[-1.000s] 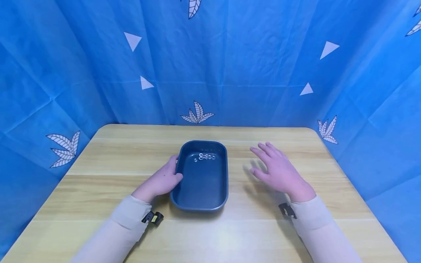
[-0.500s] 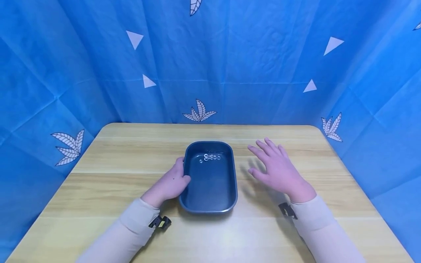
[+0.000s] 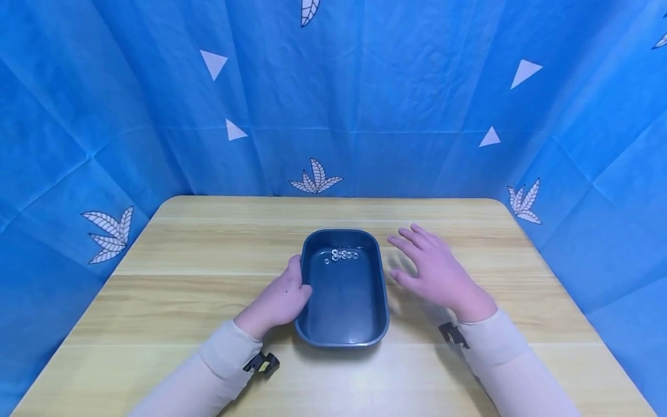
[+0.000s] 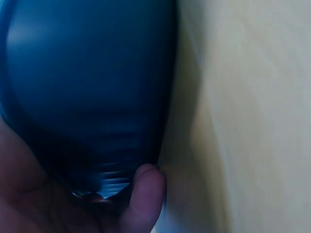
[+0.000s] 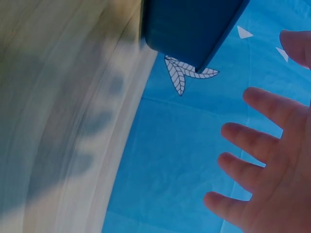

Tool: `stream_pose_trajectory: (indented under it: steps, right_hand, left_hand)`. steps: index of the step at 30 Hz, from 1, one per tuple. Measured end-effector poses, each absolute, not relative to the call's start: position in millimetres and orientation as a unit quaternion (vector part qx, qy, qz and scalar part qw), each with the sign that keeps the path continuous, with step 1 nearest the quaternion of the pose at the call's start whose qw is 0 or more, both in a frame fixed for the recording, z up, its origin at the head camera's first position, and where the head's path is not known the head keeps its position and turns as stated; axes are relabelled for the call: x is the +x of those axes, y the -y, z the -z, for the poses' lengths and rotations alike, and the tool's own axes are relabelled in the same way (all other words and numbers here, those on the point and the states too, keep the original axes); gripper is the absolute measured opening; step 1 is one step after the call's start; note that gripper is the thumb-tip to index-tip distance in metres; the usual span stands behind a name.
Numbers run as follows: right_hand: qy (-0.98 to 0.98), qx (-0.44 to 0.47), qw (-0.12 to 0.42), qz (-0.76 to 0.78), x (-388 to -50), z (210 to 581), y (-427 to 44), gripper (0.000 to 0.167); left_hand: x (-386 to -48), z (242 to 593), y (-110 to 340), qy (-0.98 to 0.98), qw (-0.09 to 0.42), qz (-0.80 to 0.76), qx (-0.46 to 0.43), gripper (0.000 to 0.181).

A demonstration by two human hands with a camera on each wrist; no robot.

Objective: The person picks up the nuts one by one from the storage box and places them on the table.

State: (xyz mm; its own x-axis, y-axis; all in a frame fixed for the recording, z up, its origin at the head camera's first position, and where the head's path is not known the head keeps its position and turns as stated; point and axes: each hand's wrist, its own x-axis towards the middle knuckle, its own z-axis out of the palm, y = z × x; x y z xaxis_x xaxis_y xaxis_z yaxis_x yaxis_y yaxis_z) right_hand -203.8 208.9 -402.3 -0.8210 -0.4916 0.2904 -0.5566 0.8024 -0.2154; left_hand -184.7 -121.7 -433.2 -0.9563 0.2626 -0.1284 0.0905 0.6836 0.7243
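A dark blue tray (image 3: 341,310) with rounded corners is in the middle of the wooden table, its near end toward me. Several small shiny metal rings (image 3: 344,255), too small to identify, cluster inside its far end. My left hand (image 3: 278,298) grips the tray's left wall, thumb over the rim and fingers outside. The left wrist view has the thumb (image 4: 146,194) against the tray's dark side (image 4: 97,63). Just right of the tray, my right hand (image 3: 438,272) hovers above the table, fingers spread, touching nothing. Its palm and separated fingers face the right wrist camera.
The light wood table (image 3: 208,243) has rounded far corners. Blue cloth (image 3: 417,104) with white triangles and leaf prints hangs behind it and along both sides. A small black device is strapped at each wrist.
The tray has shifted to the right and slightly nearer, with my left hand still gripping it. My right hand stays almost in place, so the gap between it and the tray is smaller.
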Motion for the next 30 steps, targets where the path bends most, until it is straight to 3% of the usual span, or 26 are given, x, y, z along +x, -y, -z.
stream_pose_trajectory:
  steps: [12, 30]
  right_hand:
    - [0.940, 0.276, 0.092, -0.176, -199, 397, -203, 0.061]
    - [0.922, 0.278, -0.007, -0.269, -204, 355, -185, 0.046]
  left_hand:
    - [-181, 436, 118, -0.918, 0.099, -0.370, 0.103, 0.071]
    - [-182, 436, 118, -0.909, 0.099, -0.392, 0.099, 0.074]
